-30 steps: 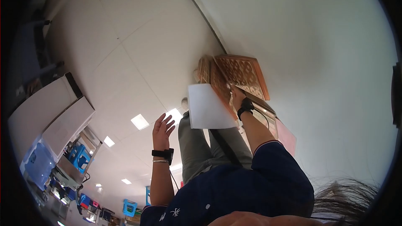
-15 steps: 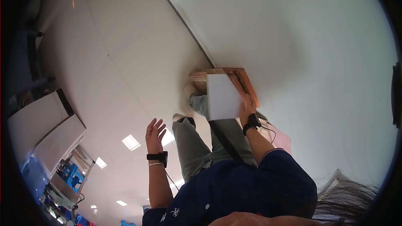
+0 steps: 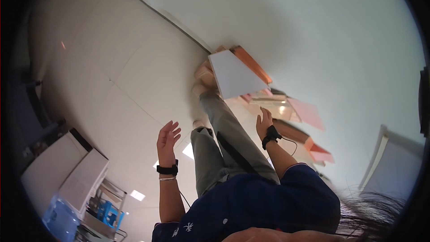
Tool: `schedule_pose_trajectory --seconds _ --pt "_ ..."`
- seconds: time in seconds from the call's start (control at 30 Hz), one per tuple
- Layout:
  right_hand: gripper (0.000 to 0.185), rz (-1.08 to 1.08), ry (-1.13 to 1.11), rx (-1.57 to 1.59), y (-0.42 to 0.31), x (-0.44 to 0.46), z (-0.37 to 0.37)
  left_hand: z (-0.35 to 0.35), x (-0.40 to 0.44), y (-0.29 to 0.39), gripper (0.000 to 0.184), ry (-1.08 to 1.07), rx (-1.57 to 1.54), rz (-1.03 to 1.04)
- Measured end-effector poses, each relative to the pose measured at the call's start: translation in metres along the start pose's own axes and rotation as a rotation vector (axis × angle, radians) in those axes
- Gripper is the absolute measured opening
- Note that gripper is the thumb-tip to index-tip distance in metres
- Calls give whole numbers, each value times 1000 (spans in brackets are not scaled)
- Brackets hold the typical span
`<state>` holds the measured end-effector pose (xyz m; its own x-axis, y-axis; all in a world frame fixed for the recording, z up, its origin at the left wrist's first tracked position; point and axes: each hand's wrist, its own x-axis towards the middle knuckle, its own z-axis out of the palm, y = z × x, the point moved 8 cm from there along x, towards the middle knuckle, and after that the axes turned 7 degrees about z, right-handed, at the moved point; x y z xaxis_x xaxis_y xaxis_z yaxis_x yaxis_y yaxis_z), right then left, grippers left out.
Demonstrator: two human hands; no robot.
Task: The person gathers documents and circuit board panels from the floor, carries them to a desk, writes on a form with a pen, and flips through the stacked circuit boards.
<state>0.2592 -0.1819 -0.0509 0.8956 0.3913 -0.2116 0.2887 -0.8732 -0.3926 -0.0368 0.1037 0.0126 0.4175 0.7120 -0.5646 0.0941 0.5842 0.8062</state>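
Observation:
My left hand (image 3: 168, 137) hangs in the air over the floor, fingers loosely spread, with nothing in it. My right hand (image 3: 264, 123) is also free, its fingers stretched up toward a flat white panel (image 3: 237, 75), with a gap between them. The panel stands tilted by the wall, in front of brown cardboard (image 3: 254, 65). Beside my right hand are a shiny clear or pale box-like thing (image 3: 280, 107), blurred, and a pink sheet (image 3: 307, 113).
A pale wall (image 3: 340, 40) meets the tiled floor (image 3: 121, 49) along a dark line. To the left stand white cabinet-like units (image 3: 56, 166), a blue water jug (image 3: 62, 219) and a rack with a blue crate (image 3: 107, 213). More brown cardboard (image 3: 293, 133) lies to the right.
My right hand has come away from the white panel's edge and drawn back. The view has turned, showing more pink and brown pieces along the wall. My left hand stays raised.

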Motion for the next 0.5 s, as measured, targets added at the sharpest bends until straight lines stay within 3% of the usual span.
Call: schedule_pose_trajectory --seconds 0.07,0.1,0.2,0.3,0.33,0.4,0.43,0.47,0.5 --pt "38 49 -25 49 31 -35 13 36 -12 45 35 -166 23 178" --pt "36 93 -61 99 56 -58 26 50 -20 59 35 -183 46 170" --pt "32 251 -163 233 120 -140 42 117 -79 128 40 -597 -89 433" --pt "30 421 -269 186 174 -212 49 181 -148 173 26 -920 -170 516" --pt "29 410 -291 175 191 -232 52 207 -161 176 19 -987 -302 527" --pt "28 583 -335 170 214 -265 51 248 -187 172 13 -1221 -205 566" --pt "28 624 -318 239 224 -282 53 258 -198 158 28 -1318 -219 645" --pt "28 661 -282 312 235 -297 54 279 -213 160 23 -878 -282 562" --pt "28 729 -282 399 243 -314 57 297 -215 156 22 -1106 -317 487"
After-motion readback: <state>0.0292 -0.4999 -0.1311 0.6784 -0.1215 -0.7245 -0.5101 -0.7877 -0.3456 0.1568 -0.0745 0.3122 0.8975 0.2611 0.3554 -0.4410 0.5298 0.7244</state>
